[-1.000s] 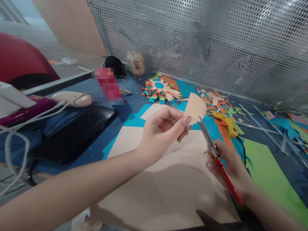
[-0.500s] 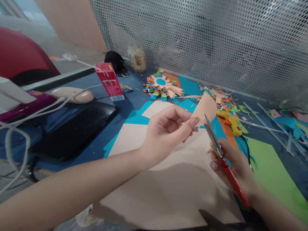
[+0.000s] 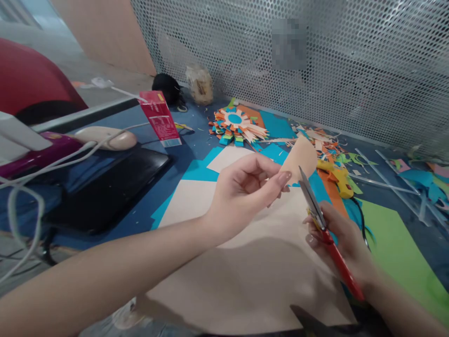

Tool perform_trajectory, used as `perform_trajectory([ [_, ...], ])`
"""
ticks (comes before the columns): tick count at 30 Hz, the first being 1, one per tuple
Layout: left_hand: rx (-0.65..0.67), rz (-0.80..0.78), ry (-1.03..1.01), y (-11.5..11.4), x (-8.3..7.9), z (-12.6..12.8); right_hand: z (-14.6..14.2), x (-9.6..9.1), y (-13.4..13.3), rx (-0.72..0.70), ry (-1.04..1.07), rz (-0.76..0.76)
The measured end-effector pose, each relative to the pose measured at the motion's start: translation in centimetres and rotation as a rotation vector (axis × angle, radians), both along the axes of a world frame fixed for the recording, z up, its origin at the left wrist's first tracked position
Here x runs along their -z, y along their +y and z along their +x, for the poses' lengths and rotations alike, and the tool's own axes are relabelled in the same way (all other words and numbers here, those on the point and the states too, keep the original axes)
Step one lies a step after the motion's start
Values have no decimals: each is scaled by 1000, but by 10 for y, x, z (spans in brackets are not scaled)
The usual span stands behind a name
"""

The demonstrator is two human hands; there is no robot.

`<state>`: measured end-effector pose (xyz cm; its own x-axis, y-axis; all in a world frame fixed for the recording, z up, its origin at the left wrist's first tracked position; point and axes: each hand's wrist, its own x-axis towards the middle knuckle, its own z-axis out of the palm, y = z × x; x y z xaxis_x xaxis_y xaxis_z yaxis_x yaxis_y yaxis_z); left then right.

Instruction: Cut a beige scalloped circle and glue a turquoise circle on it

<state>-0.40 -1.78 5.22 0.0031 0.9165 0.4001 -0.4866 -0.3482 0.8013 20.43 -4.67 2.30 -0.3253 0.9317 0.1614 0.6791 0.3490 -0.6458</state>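
Note:
Between thumb and fingers, my left hand (image 3: pixel 247 192) pinches a small peach paper piece (image 3: pixel 300 157) with a rounded right edge. My right hand (image 3: pixel 342 238) grips red-handled scissors (image 3: pixel 326 236); their blades look closed, and the tip is at the lower edge of the paper piece. Whether the tip touches the paper I cannot tell. Beneath both hands lies a large peach sheet (image 3: pixel 245 276). Beyond them sits a layered paper flower (image 3: pixel 235 120) with a blue centre and fringed orange, blue, green and peach strips.
A yellow glue gun (image 3: pixel 340 181), clear glue sticks (image 3: pixel 386 182) and paper scraps (image 3: pixel 324 142) lie to the right, near a green sheet (image 3: pixel 400 234). On the left are a black phone-like slab (image 3: pixel 112 192), a pink drink carton (image 3: pixel 161 119) and white cables (image 3: pixel 37 210). A perforated metal panel (image 3: pixel 245 51) stands behind.
Almost nothing differs. The paper piece and both hands have shifted very slightly to the right; the scissors stay at the paper's lower edge.

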Motion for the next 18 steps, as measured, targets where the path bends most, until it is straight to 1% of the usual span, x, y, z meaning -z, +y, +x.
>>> perform_trajectory([
  [3, 0, 1, 5, 0, 0, 0, 0, 0, 0, -28, 43, -52],
  [6, -3, -3, 0, 0, -1, 1, -2, -3, 0, -14, 10, -25],
  [9, 4, -8, -3, 0, -1, 1, -5, -7, 0, -6, -31, -30],
  [13, 14, -22, 7, 0, -1, 1, -6, -9, 0, -5, -21, -62],
  [18, 39, -40, 24, 0, -1, 1, -6, -8, 1, 6, -20, -64],
])
